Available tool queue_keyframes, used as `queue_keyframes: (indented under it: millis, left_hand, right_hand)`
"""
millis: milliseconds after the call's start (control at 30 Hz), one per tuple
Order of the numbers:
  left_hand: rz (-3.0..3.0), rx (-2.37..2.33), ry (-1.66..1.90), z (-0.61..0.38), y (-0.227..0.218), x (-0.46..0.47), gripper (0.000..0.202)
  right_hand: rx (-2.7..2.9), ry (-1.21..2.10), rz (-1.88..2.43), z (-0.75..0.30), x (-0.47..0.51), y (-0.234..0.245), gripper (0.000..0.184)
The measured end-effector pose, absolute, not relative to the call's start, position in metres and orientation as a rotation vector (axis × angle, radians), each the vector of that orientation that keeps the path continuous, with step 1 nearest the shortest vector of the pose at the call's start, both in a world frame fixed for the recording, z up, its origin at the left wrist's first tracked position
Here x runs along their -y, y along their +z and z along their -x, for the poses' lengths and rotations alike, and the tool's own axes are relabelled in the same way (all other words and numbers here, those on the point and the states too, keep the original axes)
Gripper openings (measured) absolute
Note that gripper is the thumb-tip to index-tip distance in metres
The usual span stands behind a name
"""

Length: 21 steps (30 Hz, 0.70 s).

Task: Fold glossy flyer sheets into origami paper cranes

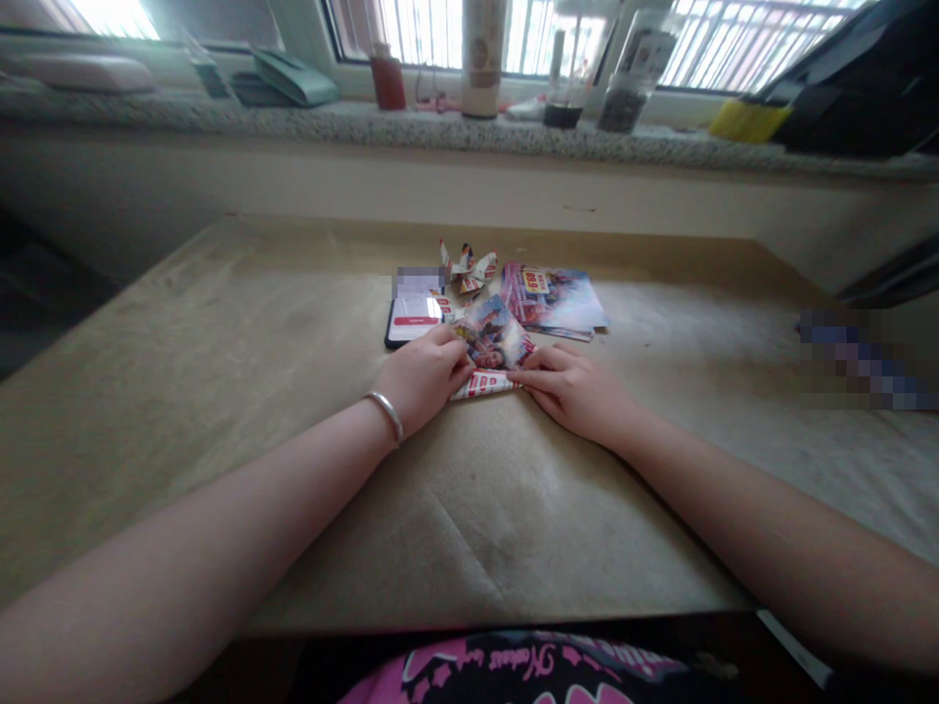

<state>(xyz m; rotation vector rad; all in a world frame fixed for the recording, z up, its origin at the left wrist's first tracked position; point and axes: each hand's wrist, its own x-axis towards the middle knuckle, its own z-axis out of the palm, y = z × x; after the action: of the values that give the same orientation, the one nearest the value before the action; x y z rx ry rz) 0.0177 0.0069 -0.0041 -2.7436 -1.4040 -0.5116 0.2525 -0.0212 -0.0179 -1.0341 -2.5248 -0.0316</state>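
Observation:
A colourful printed paper sheet (490,332) lies on the table between my hands, its near edge folded up to show a white strip with red print. My left hand (429,370), with a silver bangle at the wrist, grips the left side of the fold with curled fingers. At the fold's right end, the fingers of my right hand (568,386) pinch the paper. Just beyond the sheet stands a folded paper figure (469,268) with pointed tips. A phone (415,321) with a lit screen rests beyond my left hand, partly covered. To the right is a stack of printed leaflets (561,298).
The tan-covered table (352,548) meets a wall below a stone windowsill (425,125). Bottles, including a tall pale bottle (482,59), a red jar (387,78) and a dark bag (866,88) stand on the sill. A blurred-out item (858,357) is at the right.

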Motion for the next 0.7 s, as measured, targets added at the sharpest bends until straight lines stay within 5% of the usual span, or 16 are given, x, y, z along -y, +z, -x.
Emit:
queue_keyframes:
  millis: [700]
  left_hand:
    - [2.876,0.837,-0.425,-0.006,0.003,0.01,0.024]
  right_hand:
    - [2.446,-0.039,0.961,-0.259,0.029,-0.014,0.023]
